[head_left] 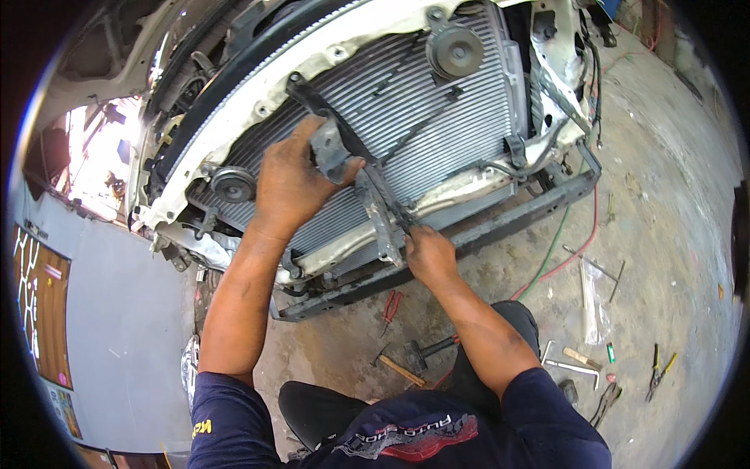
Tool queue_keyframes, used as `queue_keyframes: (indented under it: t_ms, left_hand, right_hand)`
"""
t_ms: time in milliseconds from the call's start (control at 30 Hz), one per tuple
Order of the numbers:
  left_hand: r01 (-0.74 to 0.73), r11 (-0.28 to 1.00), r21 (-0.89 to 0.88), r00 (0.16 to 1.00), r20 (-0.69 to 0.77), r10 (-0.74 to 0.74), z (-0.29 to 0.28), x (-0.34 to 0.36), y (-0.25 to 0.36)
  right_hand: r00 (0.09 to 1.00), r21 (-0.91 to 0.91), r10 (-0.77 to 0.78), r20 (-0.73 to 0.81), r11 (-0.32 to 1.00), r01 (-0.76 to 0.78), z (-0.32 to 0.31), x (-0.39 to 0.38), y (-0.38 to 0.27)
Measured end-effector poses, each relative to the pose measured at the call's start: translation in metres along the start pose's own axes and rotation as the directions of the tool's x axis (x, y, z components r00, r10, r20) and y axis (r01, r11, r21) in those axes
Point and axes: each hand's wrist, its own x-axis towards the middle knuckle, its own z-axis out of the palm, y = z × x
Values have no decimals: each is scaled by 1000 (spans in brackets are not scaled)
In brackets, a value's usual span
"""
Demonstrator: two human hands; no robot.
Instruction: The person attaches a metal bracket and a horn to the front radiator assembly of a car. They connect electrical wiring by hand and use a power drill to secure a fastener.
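In front of the car's radiator (469, 102), my left hand (293, 176) grips a bent grey metal bracket (331, 150), the thumb on its near side. A dark upright strut (351, 134) runs down from the white upper crossmember (340, 53) behind that hand. Lower down, a scuffed metal strip (380, 219) hangs beside the strut. My right hand (431, 254) is closed at the strut's lower end, by the white lower crossmember (461, 186). What its fingers hold is largely hidden.
Round horns (455, 51) (233, 184) flank the strut. A black bumper beam (500, 233) crosses below. On the concrete floor lie red-handled pliers (391, 307), a hammer (414, 356), yellow-handled pliers (660, 374), an L-shaped wrench (578, 367) and red and green hoses (558, 254).
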Motion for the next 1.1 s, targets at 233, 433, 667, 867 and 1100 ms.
queue_keyframes:
  t_ms: [233,433,667,867,1100]
  left_hand:
    - [-17,1000,-2,1000,-5,17,4,-3,1]
    - [-24,999,32,1000,-3,24,4,-3,2]
    - [-79,995,57,996,-24,81,-1,-9,4]
    - [-226,951,209,894,-343,288,-59,-51,11]
    - [11,995,103,713,-698,65,-146,-179,-26]
  right_hand:
    - [1000,49,24,5,998,-24,-4,-2,-2]
    - [999,64,14,-31,998,-12,3,-2,2]
    - [999,63,-24,-49,998,27,0,1,6]
    - [945,165,-269,-185,940,300,-31,-7,-35]
    - [913,325,-380,-151,853,408,-44,-25,-75]
